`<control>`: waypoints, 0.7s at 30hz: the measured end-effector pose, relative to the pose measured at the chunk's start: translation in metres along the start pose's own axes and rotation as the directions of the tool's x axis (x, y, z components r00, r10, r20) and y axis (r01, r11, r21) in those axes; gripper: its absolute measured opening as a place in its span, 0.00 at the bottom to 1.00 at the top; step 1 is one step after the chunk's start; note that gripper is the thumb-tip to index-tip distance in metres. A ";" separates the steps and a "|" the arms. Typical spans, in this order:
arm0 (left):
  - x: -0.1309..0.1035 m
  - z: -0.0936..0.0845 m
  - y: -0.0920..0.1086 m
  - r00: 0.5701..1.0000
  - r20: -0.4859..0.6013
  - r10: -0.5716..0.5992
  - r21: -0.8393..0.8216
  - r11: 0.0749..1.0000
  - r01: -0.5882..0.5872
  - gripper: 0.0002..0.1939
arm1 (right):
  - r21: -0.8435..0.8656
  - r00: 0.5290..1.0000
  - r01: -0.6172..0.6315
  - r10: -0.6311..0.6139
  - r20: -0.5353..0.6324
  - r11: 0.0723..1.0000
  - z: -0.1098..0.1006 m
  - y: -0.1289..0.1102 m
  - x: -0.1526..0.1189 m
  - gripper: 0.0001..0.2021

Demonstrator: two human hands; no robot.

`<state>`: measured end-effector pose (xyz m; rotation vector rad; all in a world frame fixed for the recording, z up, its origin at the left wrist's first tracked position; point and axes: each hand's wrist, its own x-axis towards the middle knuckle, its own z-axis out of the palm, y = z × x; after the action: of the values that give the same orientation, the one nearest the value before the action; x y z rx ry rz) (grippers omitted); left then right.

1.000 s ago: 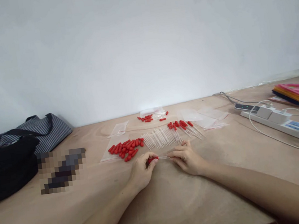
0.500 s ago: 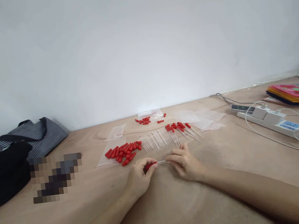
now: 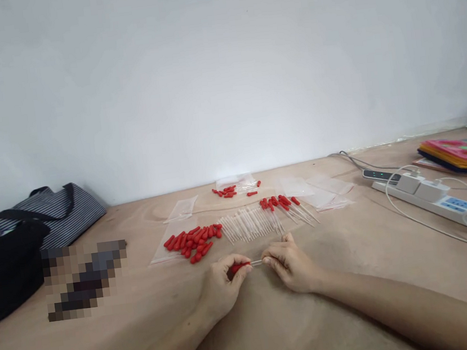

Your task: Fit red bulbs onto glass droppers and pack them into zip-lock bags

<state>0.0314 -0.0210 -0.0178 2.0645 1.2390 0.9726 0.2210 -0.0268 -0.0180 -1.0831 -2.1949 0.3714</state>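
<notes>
My left hand [image 3: 225, 283] pinches a red rubber bulb [image 3: 237, 267] between thumb and fingers. From the bulb's open end a thin clear tube [image 3: 257, 262] runs to the right, and its other end is held in the closed fingers of my right hand [image 3: 289, 264]. Beyond my hands lies a row of clear tubes [image 3: 248, 222]. Left of the row is a pile of loose red bulbs [image 3: 193, 241] on a plastic bag. At the row's right end, several tubes carry red bulbs [image 3: 283, 200].
More red bulbs [image 3: 227, 191] lie near the wall. Plastic bags [image 3: 329, 189] are at the back right. A white power strip [image 3: 432, 196] with cables stands right, beside colourful sheets [image 3: 465, 155]. Striped [image 3: 72, 217] and black bags [image 3: 7, 276] sit left.
The bulb and tube, with both hands, sit slightly lower and to the right in view. Less of the tube shows between my hands, and my right fingers are more closed around it.
</notes>
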 end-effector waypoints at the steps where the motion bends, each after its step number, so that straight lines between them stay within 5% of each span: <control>1: 0.000 0.000 0.000 1.000 -0.003 0.001 -0.011 1.000 -0.001 0.07 | 0.007 1.000 -0.015 0.015 0.007 1.000 0.001 -0.001 0.000 0.10; 13: 0.002 0.000 -0.002 0.998 -0.004 0.063 -0.018 0.998 -0.063 0.07 | 0.009 0.988 -0.096 0.095 0.119 0.995 0.007 -0.002 0.005 0.15; 21: 0.008 -0.006 -0.010 0.998 -0.047 -0.029 -0.065 0.998 0.025 0.09 | -0.301 0.987 0.161 -0.153 0.049 0.940 -0.016 0.008 0.010 0.09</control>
<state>0.0237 -0.0086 -0.0188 1.9811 1.2405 1.0413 0.2317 -0.0144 -0.0062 -1.0541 -2.3955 -0.0283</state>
